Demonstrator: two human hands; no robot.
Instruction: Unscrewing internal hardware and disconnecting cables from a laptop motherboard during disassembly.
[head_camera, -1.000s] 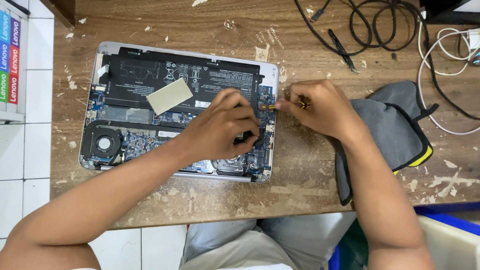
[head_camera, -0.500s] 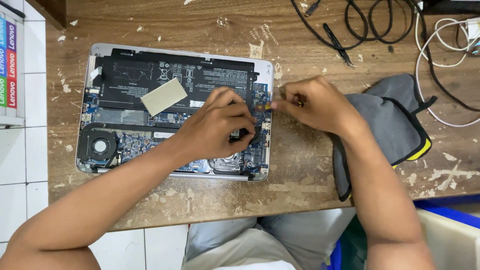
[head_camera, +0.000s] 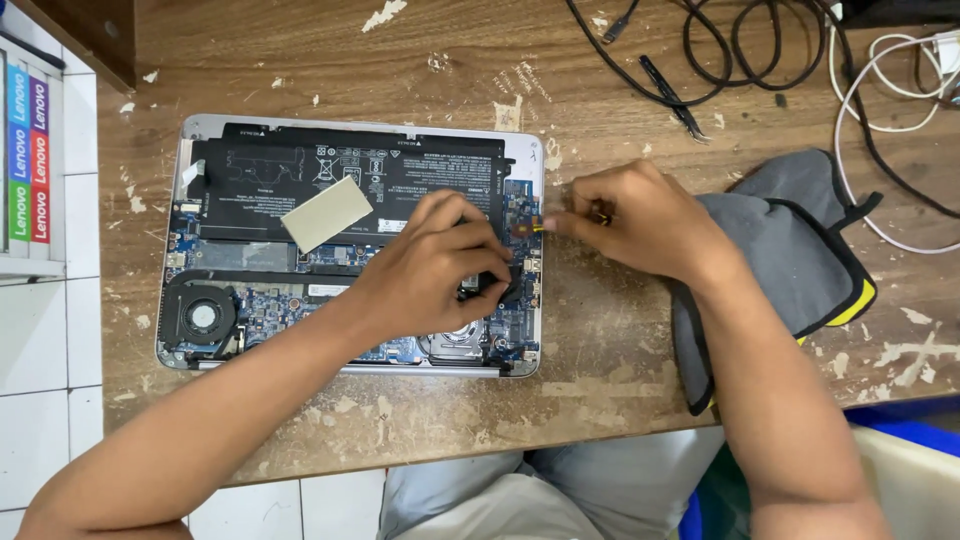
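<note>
1. I'm resting my left hand (head_camera: 440, 265) fingers-down on the opened laptop (head_camera: 350, 245) — steadying it on the wooden table (head_camera: 600, 340).
2. I'm pinching my right hand (head_camera: 630, 220) around a yellow-handled tool (head_camera: 540, 224) at the laptop's right edge — tip meeting the board.

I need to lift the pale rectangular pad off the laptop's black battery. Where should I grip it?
Judging by its pose, take the pale rectangular pad by its upper-left corner, coming from the left: it lies flat and tilted on the black battery, and the left hand crowds its right.

Scuffed wooden table (head_camera: 620, 390), white tiled floor (head_camera: 40, 400) beneath, even light.
</note>
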